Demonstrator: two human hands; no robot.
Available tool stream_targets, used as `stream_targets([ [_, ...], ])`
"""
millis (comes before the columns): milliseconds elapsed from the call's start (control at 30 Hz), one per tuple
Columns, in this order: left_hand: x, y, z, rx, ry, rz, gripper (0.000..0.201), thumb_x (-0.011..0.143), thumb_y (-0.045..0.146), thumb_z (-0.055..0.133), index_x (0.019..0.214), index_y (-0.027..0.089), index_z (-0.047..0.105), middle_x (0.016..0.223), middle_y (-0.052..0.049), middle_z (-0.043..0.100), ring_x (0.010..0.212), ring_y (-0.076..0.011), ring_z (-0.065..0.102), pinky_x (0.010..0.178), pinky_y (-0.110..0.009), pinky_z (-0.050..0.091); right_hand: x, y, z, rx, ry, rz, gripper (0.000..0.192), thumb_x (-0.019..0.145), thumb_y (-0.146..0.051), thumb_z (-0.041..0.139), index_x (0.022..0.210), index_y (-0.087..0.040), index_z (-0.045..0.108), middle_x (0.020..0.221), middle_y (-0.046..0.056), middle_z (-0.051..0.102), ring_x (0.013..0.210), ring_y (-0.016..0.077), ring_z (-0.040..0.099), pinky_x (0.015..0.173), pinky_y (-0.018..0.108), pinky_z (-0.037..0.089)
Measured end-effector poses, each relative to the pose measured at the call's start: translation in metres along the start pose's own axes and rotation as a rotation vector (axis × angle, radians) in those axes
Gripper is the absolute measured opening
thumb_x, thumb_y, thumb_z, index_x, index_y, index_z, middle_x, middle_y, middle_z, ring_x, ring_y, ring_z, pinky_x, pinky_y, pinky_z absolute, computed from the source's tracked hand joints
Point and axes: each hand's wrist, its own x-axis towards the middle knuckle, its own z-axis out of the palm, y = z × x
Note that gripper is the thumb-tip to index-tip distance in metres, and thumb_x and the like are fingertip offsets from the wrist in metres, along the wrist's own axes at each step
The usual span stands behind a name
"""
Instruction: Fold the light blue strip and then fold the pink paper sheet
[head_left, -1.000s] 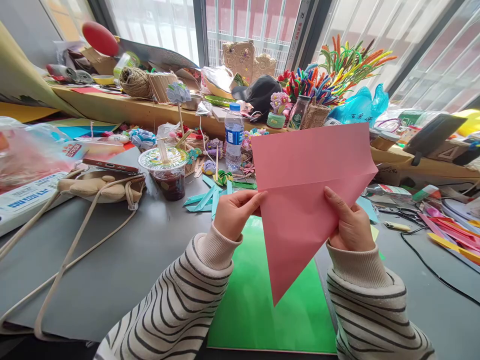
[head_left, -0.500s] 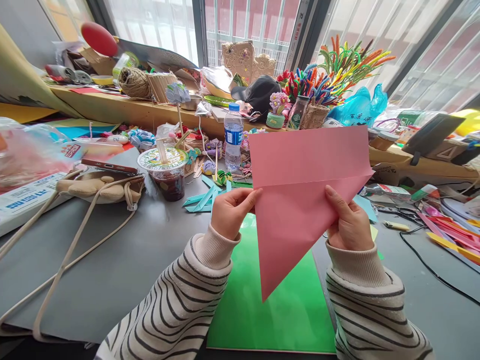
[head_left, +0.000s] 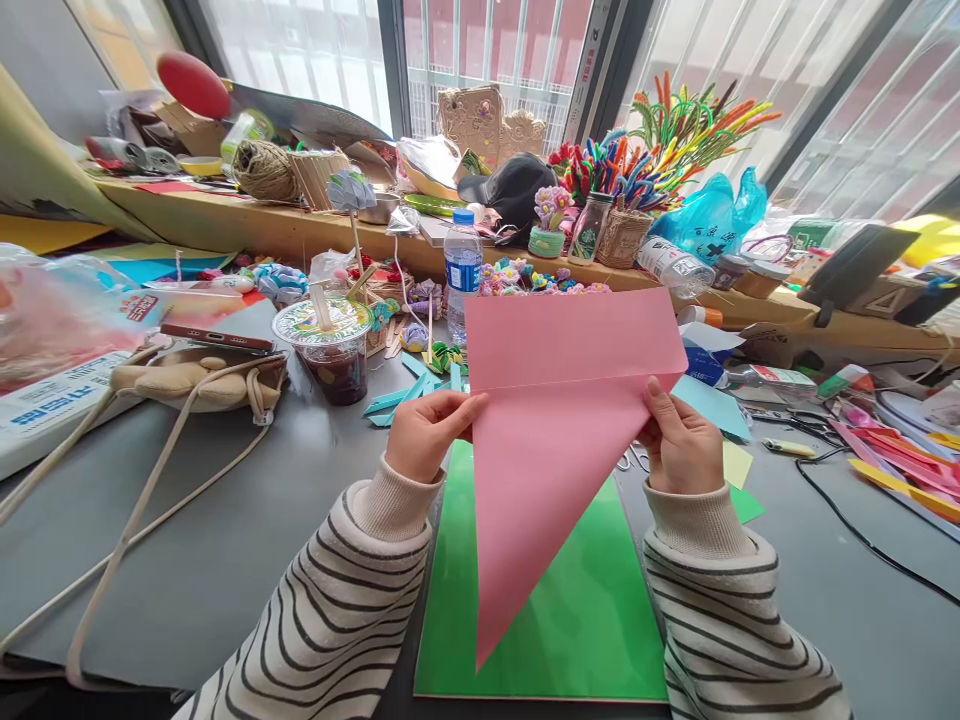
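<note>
Pink paper (head_left: 555,440), folded into a downward-pointing triangle with a rectangular strip left above the fold, is being held up over the green sheet (head_left: 585,620) lying on the grey table (head_left: 225,540). In the head view, the left hand (head_left: 427,432) is pinching the fold's left end, fingers closed on the paper, while the right hand (head_left: 681,442) is gripping the right end, thumb in front. Both sleeves are striped. A lidded drink cup (head_left: 330,345) and a water bottle (head_left: 463,270) are standing behind, well apart from the paper.
</note>
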Motion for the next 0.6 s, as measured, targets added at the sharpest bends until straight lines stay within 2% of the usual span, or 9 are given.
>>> stream_targets([
  [167,0.002,-0.006,-0.002,0.013,-0.027,-0.028,0.018,0.052,0.03,0.066,0.055,0.012,0.062,0.048,0.003,0.055,0.044,-0.0065,0.049,0.043,-0.016,0.045,0.006,0.005,-0.004,-0.015,0.014,-0.043,0.022,0.048,-0.022,0.071,0.063,-0.013,0.059,0.06,-0.003,0.06,0.049,0.0048,0.053,0.041,0.014,0.045],
  [367,0.003,-0.011,-0.003,0.055,-0.018,-0.03,0.02,0.05,0.033,0.066,0.055,0.013,0.062,0.049,0.003,0.056,0.045,-0.0074,0.049,0.045,-0.018,0.045,0.008,0.011,-0.007,-0.023,0.044,-0.028,0.023,0.054,-0.032,0.067,0.055,-0.012,0.055,0.043,-0.007,0.049,0.036,0.0028,0.043,0.034,0.014,0.039],
  [500,0.003,-0.011,-0.004,0.066,-0.027,-0.038,0.019,0.051,0.033,0.065,0.055,0.015,0.062,0.05,0.003,0.056,0.046,-0.008,0.049,0.046,-0.02,0.046,0.011,0.017,-0.007,-0.04,0.091,-0.127,0.022,0.052,-0.029,0.068,0.065,-0.012,0.058,0.055,-0.004,0.056,0.044,0.0043,0.049,0.041,0.016,0.043],
  [600,0.004,-0.012,-0.006,0.078,-0.035,-0.042,0.018,0.051,0.033,0.065,0.054,0.015,0.061,0.049,0.003,0.055,0.046,-0.0079,0.049,0.046,-0.02,0.046,0.014,0.018,-0.008,-0.095,0.108,-0.137,0.024,0.05,-0.027,0.069,0.065,-0.013,0.057,0.055,-0.004,0.057,0.044,0.0048,0.05,0.041,0.017,0.043],
])
